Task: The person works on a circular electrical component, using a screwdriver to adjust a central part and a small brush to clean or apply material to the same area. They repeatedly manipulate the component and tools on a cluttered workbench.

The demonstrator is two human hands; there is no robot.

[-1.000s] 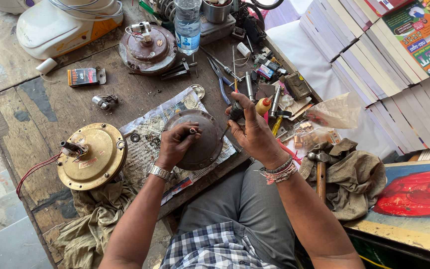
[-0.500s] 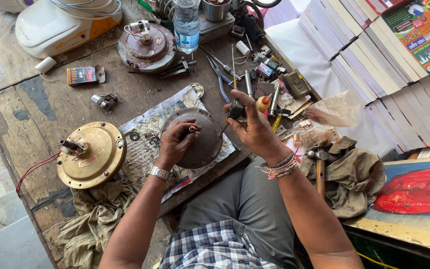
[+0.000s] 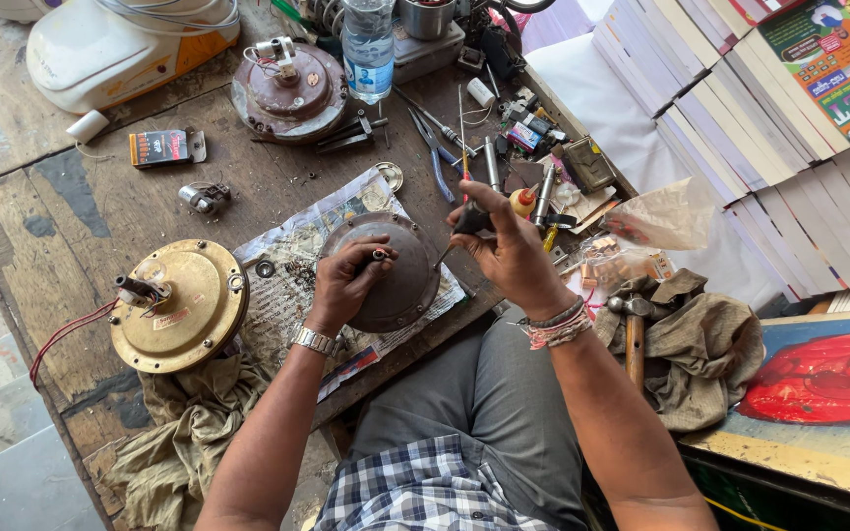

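The left hand [image 3: 344, 280] pinches a small shaft [image 3: 382, 255] on top of the round metal cover [image 3: 395, 285] beneath it. The right hand [image 3: 509, 251], just beside, is closed around a screwdriver [image 3: 459, 226] whose tip points at the cover.

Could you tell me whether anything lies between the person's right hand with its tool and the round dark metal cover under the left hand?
Nothing visible does. The right hand holds a thin tool whose tip reaches the edge of the dark metal cover, while the left hand rests on top of the cover, off to the side.
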